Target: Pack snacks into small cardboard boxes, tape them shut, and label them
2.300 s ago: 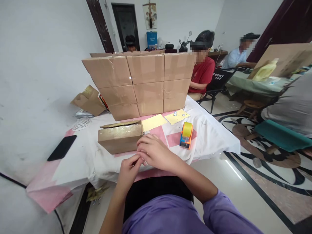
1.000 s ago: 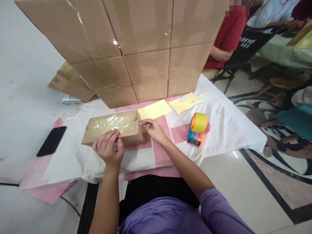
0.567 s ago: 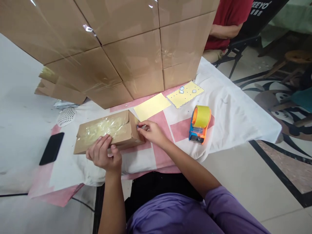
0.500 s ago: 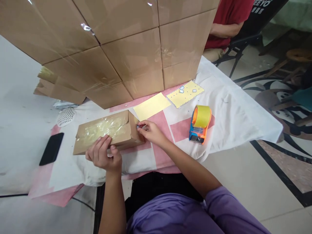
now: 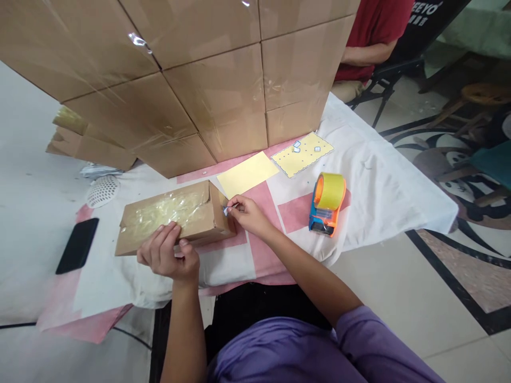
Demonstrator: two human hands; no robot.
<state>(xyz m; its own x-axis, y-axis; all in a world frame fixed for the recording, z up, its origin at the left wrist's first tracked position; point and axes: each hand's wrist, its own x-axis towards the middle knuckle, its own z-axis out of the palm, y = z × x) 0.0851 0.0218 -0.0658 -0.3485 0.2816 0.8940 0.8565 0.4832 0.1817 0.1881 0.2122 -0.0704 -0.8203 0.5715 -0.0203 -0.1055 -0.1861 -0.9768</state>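
Observation:
A closed cardboard box (image 5: pixel 187 213) with shiny clear tape along its top lies on the cloth before me. My left hand (image 5: pixel 170 252) grips its near edge, the fingers resting on the top and the thumb at the near side. At the box's right end, my right hand (image 5: pixel 245 213) pinches a small white-and-blue sticker (image 5: pixel 226 210) between thumb and forefinger. The sticker is close to the end face; whether it touches cannot be told. Beyond that hand lie a plain yellow sheet (image 5: pixel 247 173) and a yellow patterned sheet (image 5: pixel 299 159) bearing several small pale pieces.
A tape dispenser (image 5: pixel 327 205) with yellow tape stands on the right of the cloth (image 5: pixel 371 186). Stacked cartons (image 5: pixel 223 96) form a wall behind. At left are a black phone (image 5: pixel 77 246) and a white perforated object (image 5: pixel 102 191). A person in red (image 5: pixel 371 48) sits beyond.
The sticker in my right hand now shows more of its white face at the box's end. Both hands keep almost the same places; the view has shifted slightly.

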